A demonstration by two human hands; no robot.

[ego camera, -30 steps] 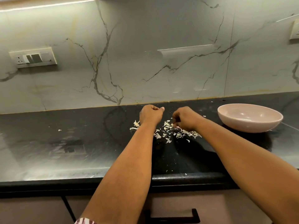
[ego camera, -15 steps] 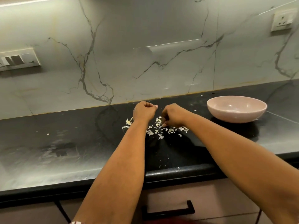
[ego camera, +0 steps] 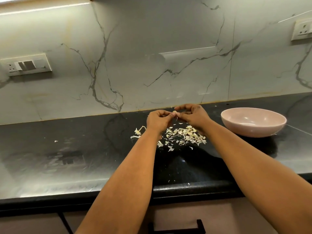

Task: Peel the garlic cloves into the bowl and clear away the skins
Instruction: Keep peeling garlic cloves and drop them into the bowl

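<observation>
Nearest, loose skins (ego camera: 184,135) scattered on the black counter (ego camera: 67,149), above them left hand (ego camera: 157,120) and right hand (ego camera: 194,115) both pinching one garlic clove (ego camera: 174,112), pink bowl (ego camera: 253,122) at three o'clock.

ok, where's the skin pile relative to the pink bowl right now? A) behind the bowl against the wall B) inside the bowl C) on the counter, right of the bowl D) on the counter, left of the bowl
D: the garlic skins lie scattered on the black counter under the hands, to the left of the pink bowl, whose visible inside looks bare.
</observation>
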